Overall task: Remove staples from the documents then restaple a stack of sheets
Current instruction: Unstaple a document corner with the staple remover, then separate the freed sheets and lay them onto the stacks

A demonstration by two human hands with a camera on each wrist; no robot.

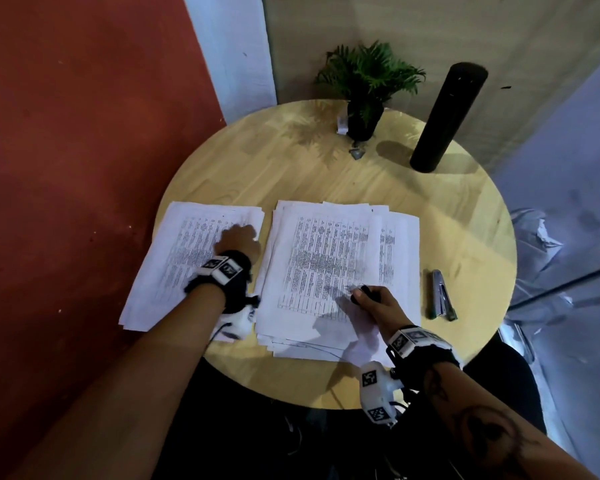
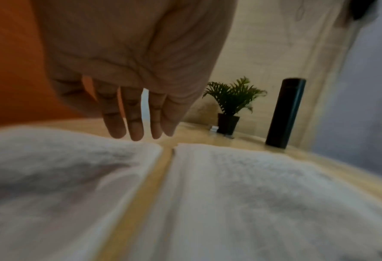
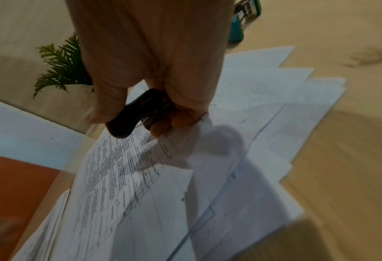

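Observation:
Two piles of printed sheets lie on the round wooden table [image 1: 326, 168]. Over the left pile [image 1: 174, 268] my left hand [image 1: 239, 237] hovers with its fingers [image 2: 136, 127] straight and relaxed, holding nothing. The right pile [image 1: 326, 258] is a loose, fanned stack. My right hand [image 1: 371, 299] grips a black staple remover [image 3: 129, 120] over the lower part of this stack, thumb on one side and fingers curled on the other. A grey and green stapler [image 1: 442, 296] lies on the table to the right of the right pile.
A small potted plant [image 1: 364, 95] and a tall black cylinder [image 1: 447, 116] stand at the table's far side. A small metal piece [image 1: 357, 152] lies before the pot. An orange-red wall is on the left, a pale wall behind.

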